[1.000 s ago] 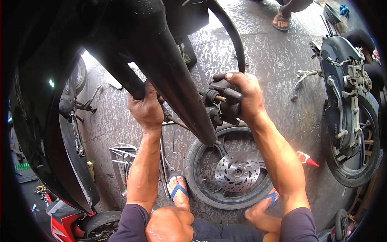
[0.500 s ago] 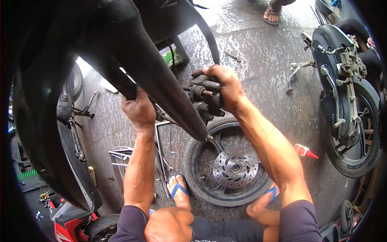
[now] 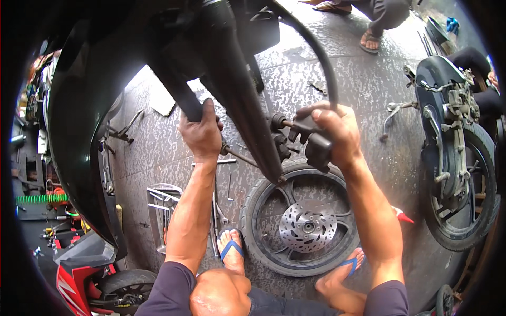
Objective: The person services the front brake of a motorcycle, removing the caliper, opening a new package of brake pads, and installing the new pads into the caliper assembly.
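My left hand [image 3: 200,134] is closed around the lower part of a dark motorcycle fork leg [image 3: 176,87], with a thin axle rod [image 3: 240,156] just beside it. The second fork leg [image 3: 245,105] slants down between my hands. To its right, my right hand [image 3: 340,134] grips a black brake caliper [image 3: 319,150], from which a black hose [image 3: 319,50] curves upward. A dark bracket [image 3: 279,139] with a pin sits between the caliper and this fork leg. Below, a wheel [image 3: 253,231] with a drilled brake disc [image 3: 308,226] lies flat on the floor.
Wrenches and bars [image 3: 216,226] lie by my left foot, near a metal rack [image 3: 161,203]. A red-tipped bottle [image 3: 403,216] is partly behind my right forearm. A partly stripped motorcycle [image 3: 453,137] stands at right, a red one [image 3: 74,289] lower left. Another person's foot [image 3: 370,41] is at the far side.
My right hand has drawn the caliper rightward from the fork leg, and a gap with a pin now shows beside the bracket. My left hand still holds its fork leg; the view has shifted.
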Demonstrator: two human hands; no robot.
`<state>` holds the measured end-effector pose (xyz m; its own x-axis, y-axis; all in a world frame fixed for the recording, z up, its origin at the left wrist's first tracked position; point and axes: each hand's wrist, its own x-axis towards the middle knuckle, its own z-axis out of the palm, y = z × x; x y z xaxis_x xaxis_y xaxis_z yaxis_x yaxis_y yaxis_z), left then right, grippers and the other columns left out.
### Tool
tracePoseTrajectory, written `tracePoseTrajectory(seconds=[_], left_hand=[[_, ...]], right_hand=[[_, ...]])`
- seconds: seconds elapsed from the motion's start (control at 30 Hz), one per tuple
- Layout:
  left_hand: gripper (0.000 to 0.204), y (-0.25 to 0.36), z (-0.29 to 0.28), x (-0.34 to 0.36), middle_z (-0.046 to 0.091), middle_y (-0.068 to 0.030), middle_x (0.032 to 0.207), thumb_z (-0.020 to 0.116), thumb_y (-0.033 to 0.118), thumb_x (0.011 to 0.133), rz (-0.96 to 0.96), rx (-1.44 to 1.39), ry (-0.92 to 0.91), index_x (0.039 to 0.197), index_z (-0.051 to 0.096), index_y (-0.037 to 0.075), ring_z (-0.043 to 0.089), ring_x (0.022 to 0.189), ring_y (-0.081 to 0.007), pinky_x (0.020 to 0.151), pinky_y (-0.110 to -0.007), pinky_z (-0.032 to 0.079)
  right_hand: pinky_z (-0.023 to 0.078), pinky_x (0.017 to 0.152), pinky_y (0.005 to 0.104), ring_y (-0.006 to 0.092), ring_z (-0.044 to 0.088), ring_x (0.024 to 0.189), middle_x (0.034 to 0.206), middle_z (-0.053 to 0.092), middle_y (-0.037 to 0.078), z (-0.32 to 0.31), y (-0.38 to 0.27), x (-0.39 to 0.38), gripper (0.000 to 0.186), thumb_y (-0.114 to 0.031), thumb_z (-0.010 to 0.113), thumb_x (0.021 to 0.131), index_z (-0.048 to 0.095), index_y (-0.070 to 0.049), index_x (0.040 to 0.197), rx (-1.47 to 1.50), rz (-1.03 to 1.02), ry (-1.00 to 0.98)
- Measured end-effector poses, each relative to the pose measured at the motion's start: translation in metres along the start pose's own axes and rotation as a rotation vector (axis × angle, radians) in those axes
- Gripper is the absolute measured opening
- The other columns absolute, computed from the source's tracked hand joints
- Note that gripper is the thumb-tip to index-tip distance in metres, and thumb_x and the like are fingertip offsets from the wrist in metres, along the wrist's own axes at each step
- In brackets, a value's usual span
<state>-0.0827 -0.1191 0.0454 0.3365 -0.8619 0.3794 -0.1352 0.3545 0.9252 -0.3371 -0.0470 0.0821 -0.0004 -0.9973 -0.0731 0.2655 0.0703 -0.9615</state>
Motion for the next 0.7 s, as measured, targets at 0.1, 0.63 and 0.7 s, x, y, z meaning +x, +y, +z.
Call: tracePoseTrajectory(seconds=[0.1, 0.63, 0.7], left_hand=[[0.018, 0.001, 0.002, 0.002, 0.057, -0.0005, 0.064, 0.071, 0.014, 0.093, 0.02, 0.026, 0.002, 0.092, 0.058, 0.001, 0.054, 0.047, -0.0079, 0.04, -0.023, 0.044], [0.02, 0.003, -0.004, -0.001, 0.059, -0.0019, 0.067, 0.071, 0.014, 0.093, -0.002, 0.042, -0.005, 0.093, 0.057, 0.0, 0.055, 0.048, -0.0081, 0.041, -0.023, 0.046], [0.02, 0.006, 0.0, -0.001, 0.059, -0.0019, 0.067, 0.071, 0.014, 0.093, -0.013, 0.029, -0.006, 0.093, 0.057, 0.0, 0.055, 0.049, -0.0081, 0.042, -0.023, 0.046]], right_hand=[[0.049, 0.058, 0.0243, 0.0097, 0.06, 0.062, 0.075, 0.068, 0.007, 0.004, 0.0, 0.007, 0.028, -0.02, 0.064, 0.089, 0.071, 0.006, 0.096, -0.023, -0.027, 0.024], [0.053, 0.066, 0.0245, 0.0107, 0.064, 0.07, 0.082, 0.068, 0.007, 0.013, 0.009, 0.029, 0.029, -0.023, 0.064, 0.091, 0.071, 0.004, 0.096, -0.046, 0.046, -0.055], [0.053, 0.066, 0.0243, 0.0106, 0.064, 0.07, 0.083, 0.068, 0.007, 0.012, 0.013, 0.034, 0.029, -0.023, 0.064, 0.091, 0.071, 0.005, 0.096, -0.02, 0.029, -0.07]])
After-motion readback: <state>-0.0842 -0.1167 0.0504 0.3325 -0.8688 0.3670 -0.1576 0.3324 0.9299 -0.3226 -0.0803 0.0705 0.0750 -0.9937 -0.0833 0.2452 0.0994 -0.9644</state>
